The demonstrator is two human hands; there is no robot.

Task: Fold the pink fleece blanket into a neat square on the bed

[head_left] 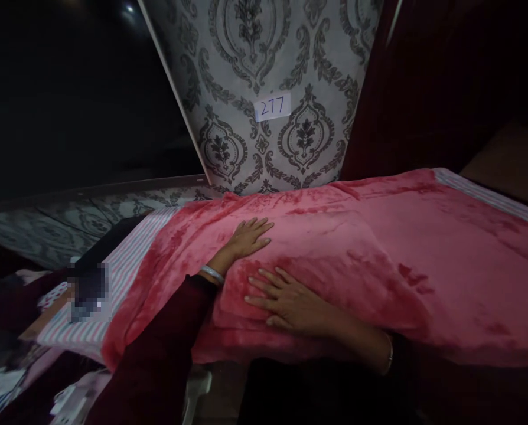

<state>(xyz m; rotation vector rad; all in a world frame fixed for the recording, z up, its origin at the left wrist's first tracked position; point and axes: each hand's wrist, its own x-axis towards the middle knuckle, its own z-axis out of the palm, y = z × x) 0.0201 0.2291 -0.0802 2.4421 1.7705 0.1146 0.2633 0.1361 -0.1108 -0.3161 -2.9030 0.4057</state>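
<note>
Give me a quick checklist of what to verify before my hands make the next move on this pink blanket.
1. Left hand flat on the pink blanket, fingers spread: ok.
2. Right hand flat on the folded layers near the front edge: ok.
3. Neither hand grips any fabric: ok, both lie open.
4. Folded edges lined up at the front: cannot tell, the right forearm and shadow hide part of them.
5. Blanket surface smooth: not ok, creases show toward the right.
6. Striped sheet underneath lying flat: ok where it shows at the left.
</note>
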